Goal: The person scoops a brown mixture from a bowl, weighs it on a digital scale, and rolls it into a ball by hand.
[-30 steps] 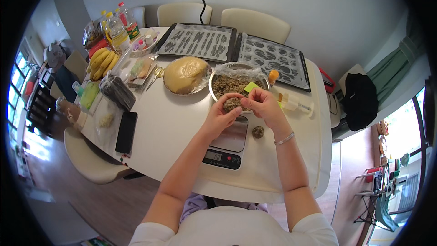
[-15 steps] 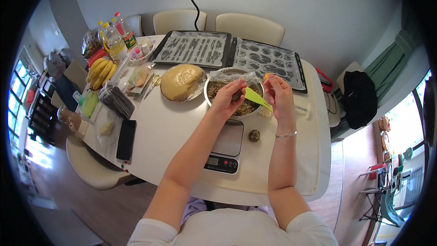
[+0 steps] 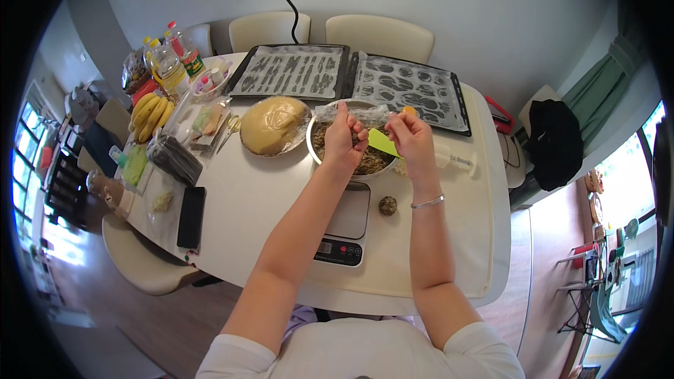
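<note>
Above the metal bowl [image 3: 312, 146] of dark, crumbly filling, my left hand [image 3: 342, 142] is curled round a dark lump of the filling, mostly hidden by the fingers. Beside it, my right hand [image 3: 413, 142] is pinched at the fingertips, with a small round orange ball [image 3: 409, 110], like an egg yolk, showing behind them. A lime-green spatula [image 3: 382, 142] leans in the bowl between the two hands. In front of the bowl lies a rolled ball of filling [image 3: 387, 205]. Next to that is a digital kitchen scale [image 3: 348, 219] with a bare plate.
Left of the bowl sits a mound of tan dough [image 3: 274, 126] on film. Two lined black baking trays [image 3: 291, 72] stand behind. Bananas [image 3: 149, 116], oil bottles [image 3: 168, 70], scissors [image 3: 230, 133] and a phone [image 3: 192, 217] occupy the left. A white plunger-type mould [image 3: 456, 161] lies at right.
My left hand's fingers have curled in over the lump of filling, its thumb now pointing up. My right hand stays pinched, and the orange ball shows higher above its fingertips.
</note>
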Available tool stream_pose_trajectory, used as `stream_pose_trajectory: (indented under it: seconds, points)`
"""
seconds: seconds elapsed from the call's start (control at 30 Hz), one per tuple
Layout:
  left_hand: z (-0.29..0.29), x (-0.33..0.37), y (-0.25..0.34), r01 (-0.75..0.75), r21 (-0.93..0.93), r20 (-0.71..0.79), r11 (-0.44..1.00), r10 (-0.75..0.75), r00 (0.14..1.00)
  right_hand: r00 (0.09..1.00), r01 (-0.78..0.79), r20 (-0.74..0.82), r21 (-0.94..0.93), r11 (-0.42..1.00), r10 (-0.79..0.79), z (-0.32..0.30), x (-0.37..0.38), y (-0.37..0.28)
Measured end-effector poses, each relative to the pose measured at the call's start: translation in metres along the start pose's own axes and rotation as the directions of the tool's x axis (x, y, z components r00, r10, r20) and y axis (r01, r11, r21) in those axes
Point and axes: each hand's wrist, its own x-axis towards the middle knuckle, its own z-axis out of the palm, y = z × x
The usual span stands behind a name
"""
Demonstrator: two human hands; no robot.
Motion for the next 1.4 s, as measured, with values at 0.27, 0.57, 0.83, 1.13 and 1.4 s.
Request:
stream_pose_trajectory:
  seconds: [0.27,0.57,0.83,1.13,1.4]
  points:
    - [-0.020,0.006,-0.002,0.006,0.001,0.058,1.000,-0.006,0.998,0.986,0.156,-0.015,-0.259,0.953,-0.165,0.010,0.002,0.015]
    - [-0.039,0.007,0.012,0.025,-0.031,0.227,0.999,-0.018,0.974,0.993,0.119,0.011,-0.179,0.977,-0.119,0.011,0.006,0.030]
    - [-0.050,0.019,0.006,-0.067,0.008,0.291,0.998,0.061,0.955,0.995,0.097,0.009,-0.139,0.985,-0.096,0.012,0.007,0.034]
    - [-0.024,-0.001,-0.010,-0.036,-0.056,0.294,0.998,0.051,0.954,0.893,0.437,0.111,-0.442,0.783,-0.436,0.025,0.004,0.039]
    - [-0.023,0.003,-0.002,-0.143,-0.110,0.299,0.984,0.170,0.939,0.882,0.470,0.340,-0.610,0.638,-0.325,0.032,-0.011,0.025]
